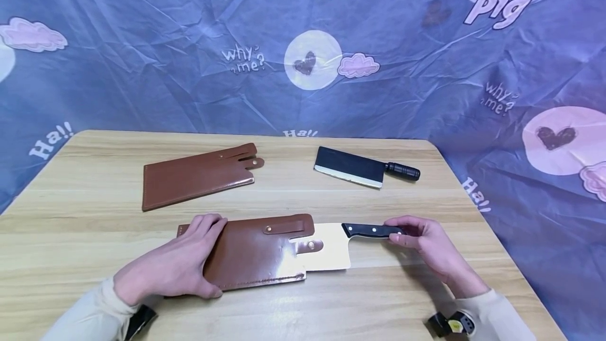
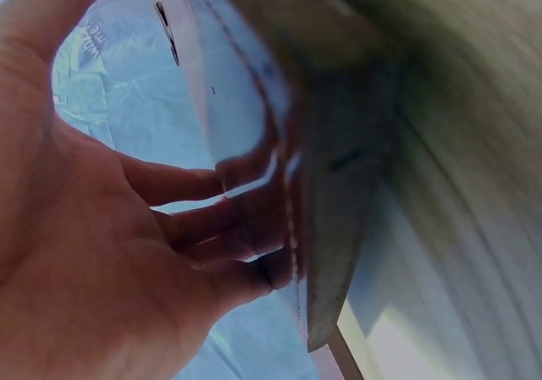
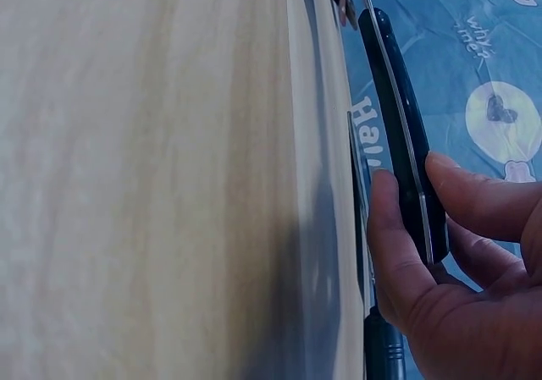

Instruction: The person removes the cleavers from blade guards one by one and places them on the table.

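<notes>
Left hand: the left hand (image 1: 182, 264) lies on the closed end of the near sheath (image 1: 258, 251), fingers over its far edge and thumb at its near edge, gripping it against the table (image 1: 94, 183). In the left wrist view the fingers (image 2: 190, 228) curl round the brown leather edge.
Near sheath: brown leather, flat on the table's near middle, strap and stud on its right end, mouth facing right.
Cleaver: the cleaver (image 1: 331, 246) is partly inside the near sheath; a pale stretch of blade shows outside the mouth, and the black riveted handle (image 1: 371, 231) points right.
Right hand: the right hand (image 1: 426, 243) pinches the handle's end between thumb and fingertips; the right wrist view shows the fingers (image 3: 474, 202) wrapped on it.
Far sheath: a second sheath (image 1: 199, 175), empty-looking and flat, lies at far left, well apart.
Far knife: a dark cleaver (image 1: 352, 167) with round black handle lies at far right of centre, untouched.
Backdrop: blue printed cloth (image 1: 303, 41) hangs behind the table.
</notes>
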A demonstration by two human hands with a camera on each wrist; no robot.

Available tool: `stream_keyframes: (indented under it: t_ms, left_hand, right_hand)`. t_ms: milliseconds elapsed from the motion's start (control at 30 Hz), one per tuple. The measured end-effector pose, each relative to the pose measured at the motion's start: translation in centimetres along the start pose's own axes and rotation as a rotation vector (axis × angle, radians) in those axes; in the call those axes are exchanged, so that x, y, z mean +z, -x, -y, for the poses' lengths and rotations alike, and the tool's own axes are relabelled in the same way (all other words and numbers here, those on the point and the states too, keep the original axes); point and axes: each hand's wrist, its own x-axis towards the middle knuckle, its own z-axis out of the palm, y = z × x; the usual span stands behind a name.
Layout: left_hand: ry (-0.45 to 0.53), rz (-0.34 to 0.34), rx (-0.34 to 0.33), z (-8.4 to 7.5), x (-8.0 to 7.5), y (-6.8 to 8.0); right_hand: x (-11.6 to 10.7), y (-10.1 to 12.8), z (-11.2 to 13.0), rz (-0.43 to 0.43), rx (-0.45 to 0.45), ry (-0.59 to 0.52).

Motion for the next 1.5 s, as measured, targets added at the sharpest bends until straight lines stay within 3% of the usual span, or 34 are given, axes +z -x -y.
stream_keyframes:
  t_ms: [1500]
  left_hand:
    - [-0.016, -0.003, -0.004, 0.91, -0.16, 0.68]
  right_hand:
    - [-0.75, -0.01, -0.12, -0.028, 0.03, -0.011]
